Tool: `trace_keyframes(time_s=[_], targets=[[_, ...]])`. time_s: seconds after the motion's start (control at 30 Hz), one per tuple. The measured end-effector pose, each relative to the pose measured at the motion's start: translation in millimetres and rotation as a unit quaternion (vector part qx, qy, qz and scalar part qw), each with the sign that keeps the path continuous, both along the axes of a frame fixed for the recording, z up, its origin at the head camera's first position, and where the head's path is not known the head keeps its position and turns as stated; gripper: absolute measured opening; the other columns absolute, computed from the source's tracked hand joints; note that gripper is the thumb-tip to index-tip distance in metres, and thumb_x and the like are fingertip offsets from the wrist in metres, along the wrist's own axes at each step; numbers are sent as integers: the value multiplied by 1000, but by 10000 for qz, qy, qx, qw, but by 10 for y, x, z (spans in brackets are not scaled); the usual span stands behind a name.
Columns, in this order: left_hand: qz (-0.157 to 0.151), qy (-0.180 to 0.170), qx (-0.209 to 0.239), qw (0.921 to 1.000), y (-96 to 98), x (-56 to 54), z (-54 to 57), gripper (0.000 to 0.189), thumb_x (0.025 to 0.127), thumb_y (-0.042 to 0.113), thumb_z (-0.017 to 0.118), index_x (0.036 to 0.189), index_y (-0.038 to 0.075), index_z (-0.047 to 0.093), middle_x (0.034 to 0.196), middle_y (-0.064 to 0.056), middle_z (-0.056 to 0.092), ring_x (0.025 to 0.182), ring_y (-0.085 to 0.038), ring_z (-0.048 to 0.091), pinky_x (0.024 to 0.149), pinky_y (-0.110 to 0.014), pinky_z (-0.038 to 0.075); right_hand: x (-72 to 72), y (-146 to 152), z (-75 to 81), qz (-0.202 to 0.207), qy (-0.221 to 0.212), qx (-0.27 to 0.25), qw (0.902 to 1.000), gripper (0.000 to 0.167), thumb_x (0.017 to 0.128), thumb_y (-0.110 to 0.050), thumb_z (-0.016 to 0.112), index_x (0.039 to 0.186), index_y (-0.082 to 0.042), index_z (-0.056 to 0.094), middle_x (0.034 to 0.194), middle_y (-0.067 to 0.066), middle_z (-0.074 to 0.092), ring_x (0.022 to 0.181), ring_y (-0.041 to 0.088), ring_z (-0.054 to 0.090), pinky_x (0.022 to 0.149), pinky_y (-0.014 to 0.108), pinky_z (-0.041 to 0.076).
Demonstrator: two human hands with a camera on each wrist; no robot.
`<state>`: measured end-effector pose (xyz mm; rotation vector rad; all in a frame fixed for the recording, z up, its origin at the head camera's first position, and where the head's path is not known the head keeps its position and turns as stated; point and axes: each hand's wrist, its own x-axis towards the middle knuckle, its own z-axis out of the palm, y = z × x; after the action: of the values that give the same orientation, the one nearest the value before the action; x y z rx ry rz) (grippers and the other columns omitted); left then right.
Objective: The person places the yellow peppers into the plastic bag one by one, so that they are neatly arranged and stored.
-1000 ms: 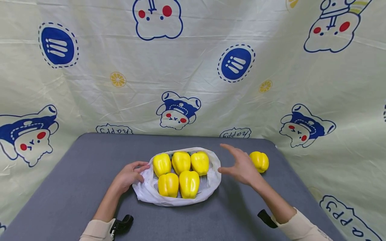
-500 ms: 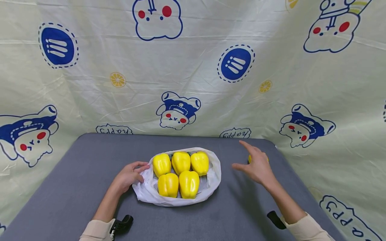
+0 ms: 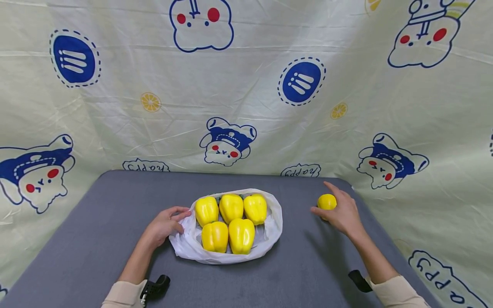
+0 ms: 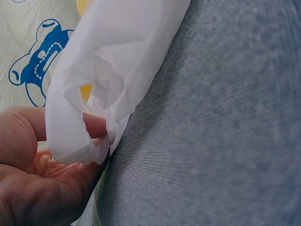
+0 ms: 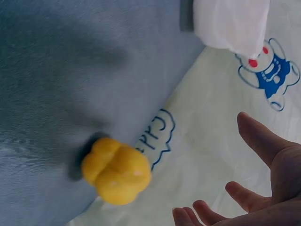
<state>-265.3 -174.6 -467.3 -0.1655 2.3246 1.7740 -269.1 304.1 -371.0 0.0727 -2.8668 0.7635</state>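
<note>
A white plastic bag [image 3: 271, 244] lies mid-table with its mouth spread wide and several yellow bell peppers [image 3: 242, 235] inside. At its left side my left hand [image 3: 163, 226] pinches the rim; the left wrist view shows the thumb hooked through the folded plastic [image 4: 66, 117]. Off to the right, a single yellow bell pepper [image 3: 327, 201] rests on the table, partly covered by my right hand [image 3: 344, 214] in the head view. That hand has thumb and fingers spread apart. In the right wrist view a gap shows between the pepper [image 5: 116, 173] and the fingers.
The grey table [image 3: 127, 192] ends at a printed cloth backdrop [image 3: 246, 102] that hangs behind and along both sides. The lone pepper sits toward the table's right edge. Dark straps [image 3: 157, 286] are on both wrists.
My right hand has moved rightward from beside the bag to the lone pepper, fingers still spread. The left hand, the bag and its peppers have stayed in place.
</note>
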Motion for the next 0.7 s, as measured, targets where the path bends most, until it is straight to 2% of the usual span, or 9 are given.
trace_keyframes(time_s=[0.33,0.7], targets=[[-2,-5,-62,10000,6,-3,8,66,75,-16,62,139,-1,54,142,-20,60,145,-42,41,111,-54,41,-100,239,-171,-324,-185,-12,9993,96,84,-42,78,158,-6,29,155,35,33,139,58,26,108,73,20],[-65,62,-11,10000,10,9,14,66,75,-16,61,139,-3,54,142,-21,60,146,-42,40,113,-55,38,-193,386,-260,-342,-569,19,9978,95,87,-40,75,157,0,24,154,37,31,137,59,25,108,69,14]])
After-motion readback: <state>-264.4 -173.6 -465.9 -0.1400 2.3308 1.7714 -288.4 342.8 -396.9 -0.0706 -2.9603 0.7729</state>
